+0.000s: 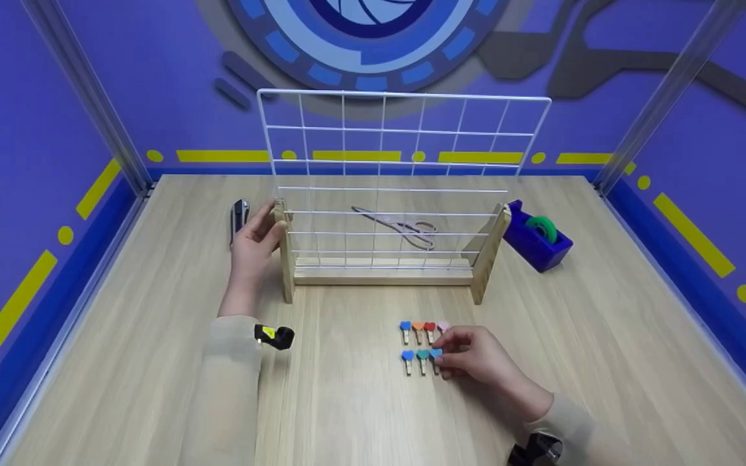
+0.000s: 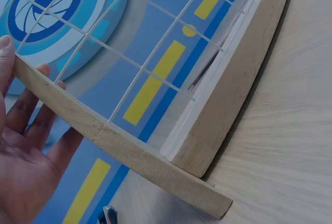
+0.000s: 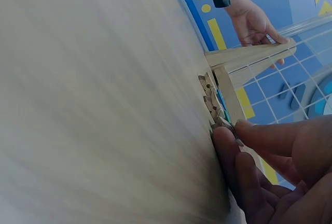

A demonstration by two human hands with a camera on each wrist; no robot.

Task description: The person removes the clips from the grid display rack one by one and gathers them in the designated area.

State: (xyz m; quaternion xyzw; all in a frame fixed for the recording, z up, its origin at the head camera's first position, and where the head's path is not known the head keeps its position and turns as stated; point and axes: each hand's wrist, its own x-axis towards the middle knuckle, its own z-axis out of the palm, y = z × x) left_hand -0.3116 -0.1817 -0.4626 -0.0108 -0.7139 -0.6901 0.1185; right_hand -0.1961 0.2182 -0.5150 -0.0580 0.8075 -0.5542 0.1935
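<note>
A white wire grid (image 1: 405, 162) stands in a wooden stand (image 1: 383, 273) at the table's middle. My left hand (image 1: 271, 225) grips the stand's left upright (image 2: 104, 136), thumb on the near side and fingers (image 2: 31, 110) behind it. In front of the stand lie two rows of small wooden clips with coloured hearts (image 1: 418, 329). My right hand (image 1: 445, 355) pinches the light blue heart clip (image 1: 436, 355) at the right end of the near row, which still rests on the table. In the right wrist view the thumb and forefinger (image 3: 259, 133) meet on that clip (image 3: 228, 124).
Scissors (image 1: 405, 226) lie behind the grid. A black stapler (image 1: 239, 217) lies left of the stand, close to my left hand. A blue tape dispenser (image 1: 536, 237) sits right of the stand. Blue walls enclose the wooden table (image 1: 120, 362).
</note>
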